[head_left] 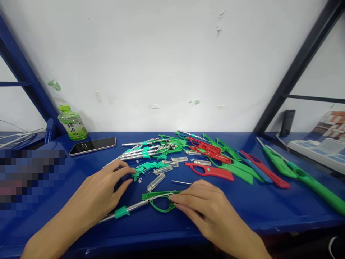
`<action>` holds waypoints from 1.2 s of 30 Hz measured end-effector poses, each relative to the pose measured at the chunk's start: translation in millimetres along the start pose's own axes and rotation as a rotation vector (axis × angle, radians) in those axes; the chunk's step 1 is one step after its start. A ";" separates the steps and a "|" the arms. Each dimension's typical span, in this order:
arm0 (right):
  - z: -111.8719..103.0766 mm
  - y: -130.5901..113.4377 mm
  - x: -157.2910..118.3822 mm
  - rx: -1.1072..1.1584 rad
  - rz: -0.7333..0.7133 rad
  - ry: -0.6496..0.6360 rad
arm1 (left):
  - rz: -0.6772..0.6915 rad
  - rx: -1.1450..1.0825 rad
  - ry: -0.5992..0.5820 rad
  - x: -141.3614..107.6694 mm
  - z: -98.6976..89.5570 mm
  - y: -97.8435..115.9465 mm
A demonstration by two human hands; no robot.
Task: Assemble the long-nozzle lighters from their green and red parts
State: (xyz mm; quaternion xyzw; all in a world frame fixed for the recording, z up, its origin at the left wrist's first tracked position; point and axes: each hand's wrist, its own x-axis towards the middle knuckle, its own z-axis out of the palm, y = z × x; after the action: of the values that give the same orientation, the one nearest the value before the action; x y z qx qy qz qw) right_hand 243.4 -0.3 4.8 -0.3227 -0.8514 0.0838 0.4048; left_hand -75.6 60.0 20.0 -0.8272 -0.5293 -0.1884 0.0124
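My left hand reaches over the blue table, its thumb and index fingertips apart beside a small pile of teal plastic pieces. Near the front edge lies a green lighter shell half with a metal tube and a teal collar. My right hand is closed at the shell's trigger opening, fingertips pressed on the dark part and wires there. A thin metal rod points out beside its fingers. Clear fuel tanks lie between the hands and farther back.
Green and red handle shells and metal tubes are heaped behind. Long green lighters lie at the right. A phone and a green-capped bottle stand back left, against a white wall.
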 end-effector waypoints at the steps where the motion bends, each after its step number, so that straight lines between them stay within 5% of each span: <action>1: 0.1 0.5 -0.4 0.001 0.002 0.001 | 0.000 0.008 -0.016 -0.7 -0.9 -0.3; 10: -1.1 0.2 -1.3 -0.035 -0.042 -0.005 | -0.050 -0.008 -0.090 -1.2 -6.8 -4.7; 15: -1.6 -0.1 -1.2 -0.045 -0.027 -0.022 | -0.036 -0.002 0.042 -6.5 -15.3 1.2; 24: -2.1 -0.2 -0.3 -0.055 -0.021 -0.026 | 0.263 -0.371 0.091 -23.9 -19.6 61.1; 36: -2.7 1.4 -1.8 -0.073 0.011 -0.019 | 0.458 -0.338 0.011 -27.0 -2.2 76.1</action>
State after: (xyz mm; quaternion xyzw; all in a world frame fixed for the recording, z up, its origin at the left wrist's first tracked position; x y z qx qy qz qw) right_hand 246.9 -0.6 4.9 -0.3411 -0.8559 0.0577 0.3844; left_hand -19.2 2.6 26.8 -0.9144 -0.2899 -0.2706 -0.0808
